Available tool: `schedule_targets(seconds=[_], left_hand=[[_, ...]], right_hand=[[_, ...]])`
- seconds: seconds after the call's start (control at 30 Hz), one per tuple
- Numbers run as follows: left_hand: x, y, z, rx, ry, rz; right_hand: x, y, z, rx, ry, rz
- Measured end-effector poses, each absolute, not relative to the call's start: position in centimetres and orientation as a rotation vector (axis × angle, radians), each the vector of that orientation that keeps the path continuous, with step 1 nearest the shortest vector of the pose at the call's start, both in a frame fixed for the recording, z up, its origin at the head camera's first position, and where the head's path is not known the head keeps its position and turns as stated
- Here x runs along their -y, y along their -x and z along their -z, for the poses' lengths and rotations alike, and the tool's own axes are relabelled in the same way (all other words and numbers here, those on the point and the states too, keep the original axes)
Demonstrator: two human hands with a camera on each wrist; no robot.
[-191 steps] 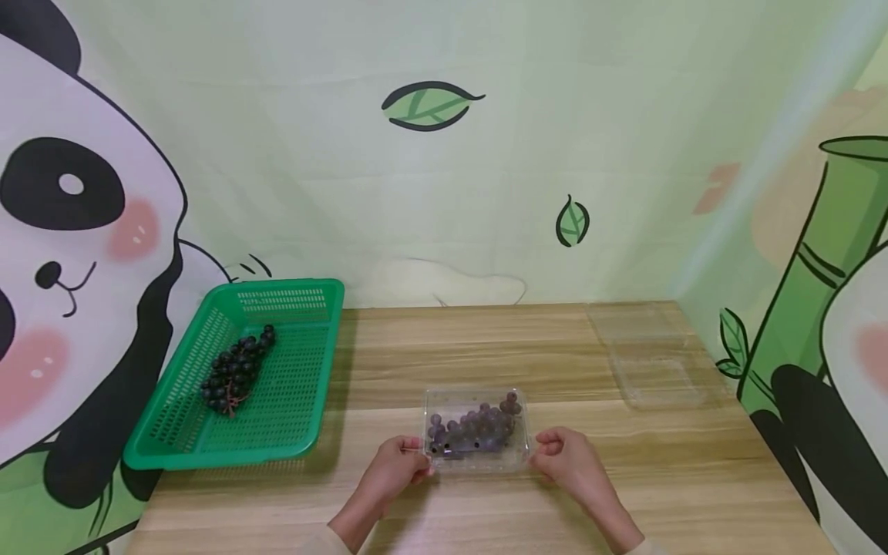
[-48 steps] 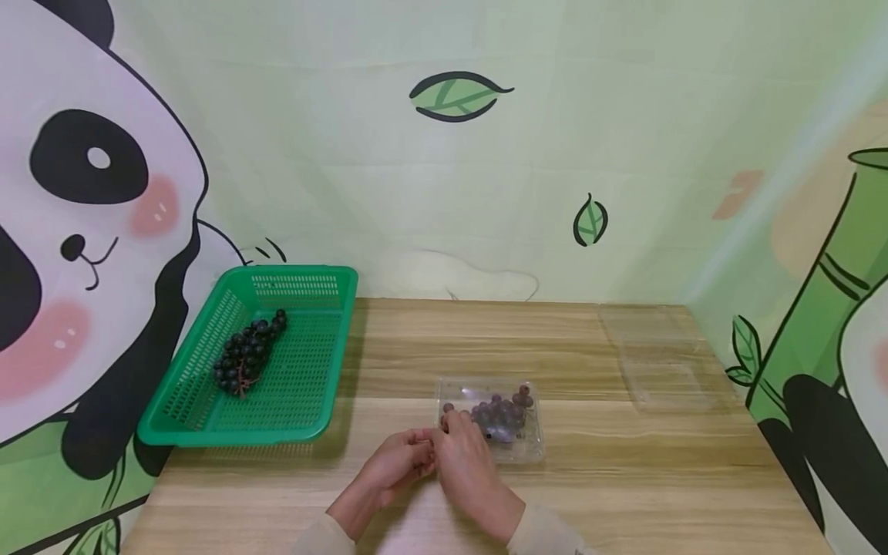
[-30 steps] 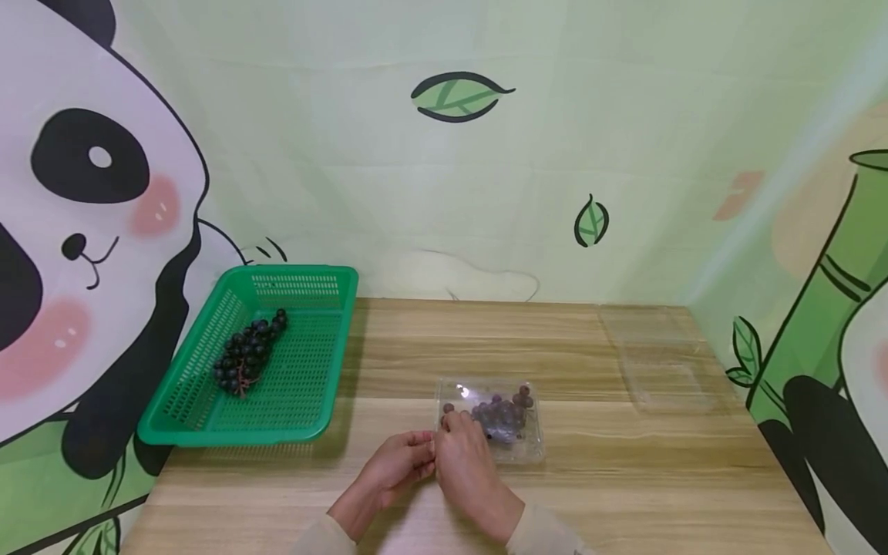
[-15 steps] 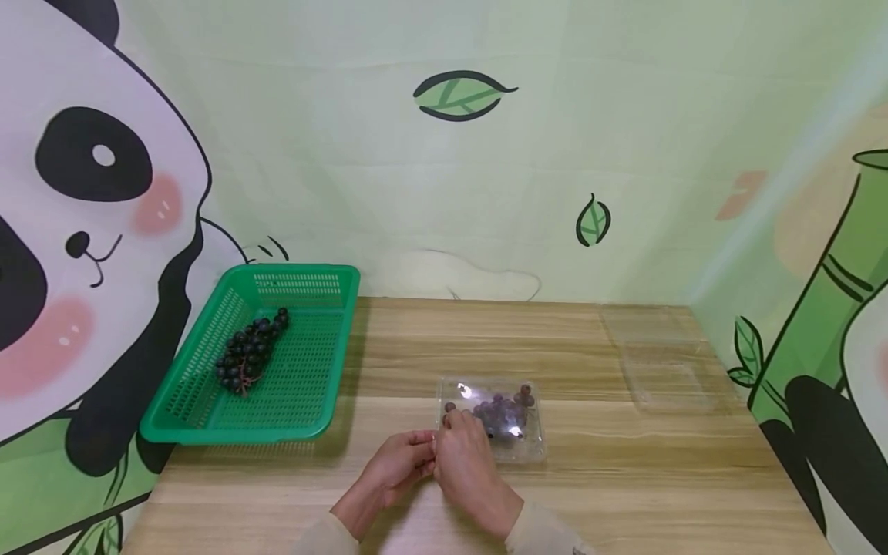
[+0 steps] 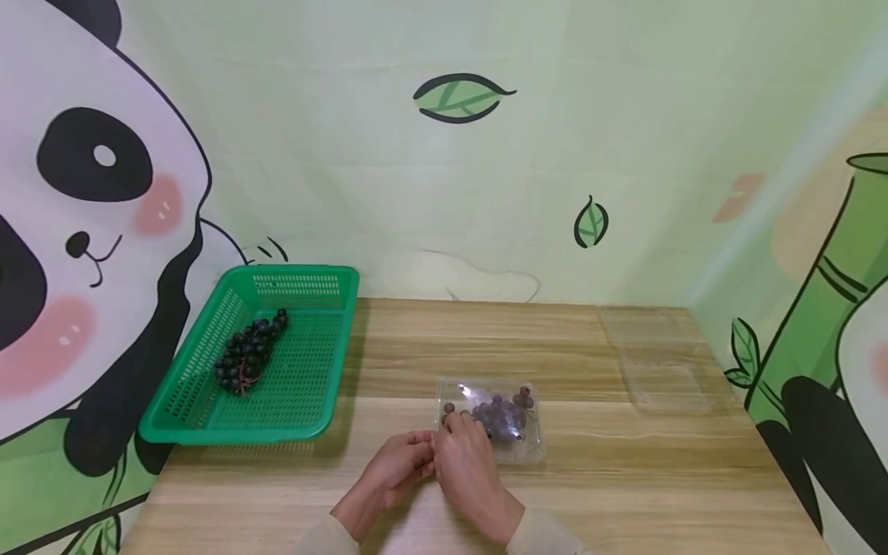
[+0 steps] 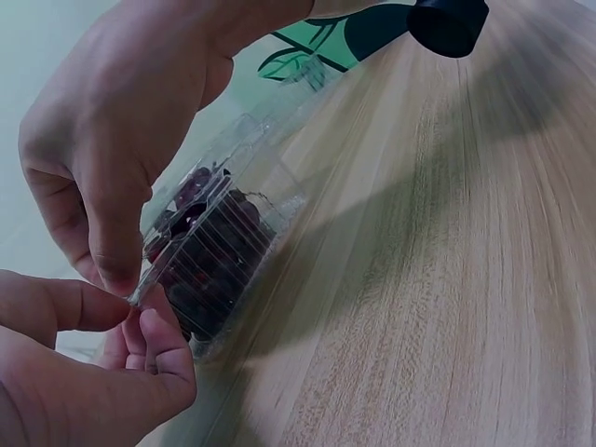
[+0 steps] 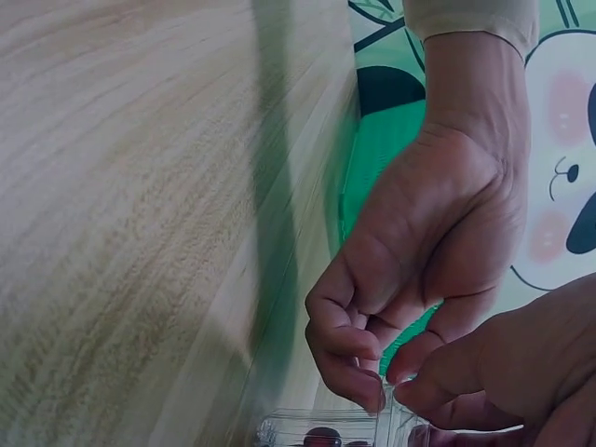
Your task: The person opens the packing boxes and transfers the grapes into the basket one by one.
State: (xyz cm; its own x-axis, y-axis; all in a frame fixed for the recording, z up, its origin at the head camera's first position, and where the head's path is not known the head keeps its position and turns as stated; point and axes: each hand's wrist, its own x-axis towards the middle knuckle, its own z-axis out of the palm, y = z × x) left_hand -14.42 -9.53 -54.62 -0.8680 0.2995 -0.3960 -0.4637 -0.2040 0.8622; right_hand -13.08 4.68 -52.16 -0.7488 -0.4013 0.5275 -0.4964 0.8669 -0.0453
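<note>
A clear plastic clamshell box (image 5: 534, 452) holding dark grapes (image 5: 501, 418) lies on the table before me. At its near left corner, my left hand (image 5: 397, 467) pinches the rim between thumb and curled fingers. My right hand (image 5: 472, 472) grips that same corner from above, its fingers bent over the lid. In the left wrist view, both thumbs meet fingers on the thin edge of the box (image 6: 223, 244). The right wrist view catches only part of the box (image 7: 321, 416), below the left hand (image 7: 419, 233). The right hand covers some grapes.
To the left stands a green basket (image 5: 305, 432) with a bunch of dark grapes (image 5: 247, 356) in it. Clear plastic containers (image 5: 666, 378) lie at the table's far right. A printed cloth (image 5: 513, 154) hangs behind the wooden table (image 5: 680, 478).
Since the earliest frame, my right hand has gone from the box's right side to its near left corner, beside my left hand. During the last second both hands stay nearly still.
</note>
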Motion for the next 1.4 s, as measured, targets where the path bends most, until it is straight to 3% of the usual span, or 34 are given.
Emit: schedule_targets(seconds=[1.4], left_hand=[[8.0, 14.7, 53.7, -1.91, 0.333, -2.004]], right_hand=[[-5.5, 13.5, 53.3, 2.49, -0.571, -0.169]])
